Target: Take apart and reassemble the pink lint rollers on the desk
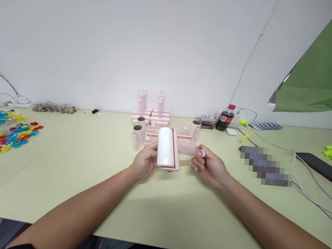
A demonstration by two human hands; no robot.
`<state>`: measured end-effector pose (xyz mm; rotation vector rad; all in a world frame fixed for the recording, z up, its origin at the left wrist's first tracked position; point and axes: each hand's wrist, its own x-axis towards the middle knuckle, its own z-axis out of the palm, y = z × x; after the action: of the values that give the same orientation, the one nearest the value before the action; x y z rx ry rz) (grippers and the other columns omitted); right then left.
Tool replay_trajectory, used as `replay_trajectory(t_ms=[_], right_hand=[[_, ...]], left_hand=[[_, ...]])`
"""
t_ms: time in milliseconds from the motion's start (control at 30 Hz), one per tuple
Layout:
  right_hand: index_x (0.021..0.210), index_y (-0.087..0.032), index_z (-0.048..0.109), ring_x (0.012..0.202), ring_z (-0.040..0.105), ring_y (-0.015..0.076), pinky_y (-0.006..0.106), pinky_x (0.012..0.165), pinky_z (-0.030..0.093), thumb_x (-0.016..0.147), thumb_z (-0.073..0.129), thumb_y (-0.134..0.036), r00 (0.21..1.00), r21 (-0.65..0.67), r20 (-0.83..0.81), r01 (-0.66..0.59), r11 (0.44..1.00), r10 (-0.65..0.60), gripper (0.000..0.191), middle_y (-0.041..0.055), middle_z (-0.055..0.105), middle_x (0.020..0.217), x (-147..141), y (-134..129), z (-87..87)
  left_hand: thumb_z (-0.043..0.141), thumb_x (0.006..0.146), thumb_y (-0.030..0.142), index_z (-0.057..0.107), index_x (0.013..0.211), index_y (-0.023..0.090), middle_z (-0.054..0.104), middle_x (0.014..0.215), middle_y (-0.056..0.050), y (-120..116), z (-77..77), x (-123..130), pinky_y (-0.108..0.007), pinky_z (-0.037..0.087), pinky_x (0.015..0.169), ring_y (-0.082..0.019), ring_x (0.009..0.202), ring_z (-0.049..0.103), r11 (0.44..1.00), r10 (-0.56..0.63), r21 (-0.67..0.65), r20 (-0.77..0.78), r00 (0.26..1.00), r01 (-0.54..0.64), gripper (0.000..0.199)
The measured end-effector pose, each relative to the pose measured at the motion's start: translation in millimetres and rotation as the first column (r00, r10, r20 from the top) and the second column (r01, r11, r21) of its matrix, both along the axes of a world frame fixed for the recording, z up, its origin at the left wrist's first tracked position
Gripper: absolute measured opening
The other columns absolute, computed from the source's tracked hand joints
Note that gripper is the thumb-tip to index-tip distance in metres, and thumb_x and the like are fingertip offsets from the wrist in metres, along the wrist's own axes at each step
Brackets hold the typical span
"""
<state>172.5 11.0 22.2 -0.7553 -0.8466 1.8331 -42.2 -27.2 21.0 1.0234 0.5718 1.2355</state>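
hands [144, 162] [210, 167], two, gripping one lint roller [168, 152].

I can't read a single word here: the dark soda bottle [225, 118] at one o'clock wears a red label, lettering too small.
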Motion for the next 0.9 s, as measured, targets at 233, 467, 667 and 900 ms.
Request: replay_trajectory(t_ms=[233, 467, 667, 900], right_hand=[[0.083, -0.022, 0.055, 0.046, 0.048, 0.0101, 0.029, 0.053, 0.051, 0.081, 0.066, -0.048, 0.964, -0.038, 0.047, -0.259, 0.965, 0.261, 0.028, -0.006, 0.051, 0.054, -11, -11, -15.2], [0.075, -0.02, 0.056, 0.051, 0.046, 0.0116, 0.026, 0.05, 0.039, 0.083, 0.059, -0.046, 0.714, 0.524, 0.616, -0.056, 0.85, -0.333, 0.027, -0.0027, 0.053, 0.061, 0, 8, -20.9], [0.099, -0.023, 0.064, 0.106, 0.057, 0.0251, 0.04, 0.087, 0.046, 0.084, 0.054, -0.035, 0.451, 0.77, 0.621, -0.197, 0.607, -0.641, 0.022, 0.0079, 0.062, 0.117, 21, 40, -25.2], [0.123, -0.02, 0.058, 0.125, 0.047, 0.0301, 0.048, 0.105, 0.035, 0.076, 0.061, -0.029, 0.384, 0.72, 0.693, -0.409, 0.56, -0.61, 0.047, 0.0131, 0.054, 0.134, 17, 53, -40.8]], left_hand=[[0.07, 0.079, 0.036, 0.061, 0.12, 0.021, 0.066, 0.12, -0.011, -6, -13.0, 13, -0.044, 0.05, 0.095, -0.027, 0.109, 0.063, 0.909, 0.161, 0.416, -0.304, 0.939, -0.021, 0.045], [0.06, 0.086, 0.044, 0.064, 0.1, 0.018, 0.072, 0.097, -0.01, -15, -5.2, 15, -0.043, 0.051, 0.091, -0.025, 0.097, 0.066, 0.835, 0.421, 0.517, -0.381, 0.823, -0.188, 0.03], [0.047, 0.092, 0.046, 0.054, 0.08, 0.018, 0.065, 0.064, -0.004, -15, -10.9, 11, -0.034, 0.052, 0.069, -0.019, 0.068, 0.065, 0.884, 0.345, 0.455, -0.488, 0.802, -0.104, 0.031], [0.054, 0.084, 0.045, 0.043, 0.075, 0.02, 0.042, 0.063, 0.003, -14, -13.4, 7, -0.026, 0.031, 0.055, -0.012, 0.058, 0.04, 0.788, 0.535, 0.613, -0.629, 0.564, -0.064, 0.029]])
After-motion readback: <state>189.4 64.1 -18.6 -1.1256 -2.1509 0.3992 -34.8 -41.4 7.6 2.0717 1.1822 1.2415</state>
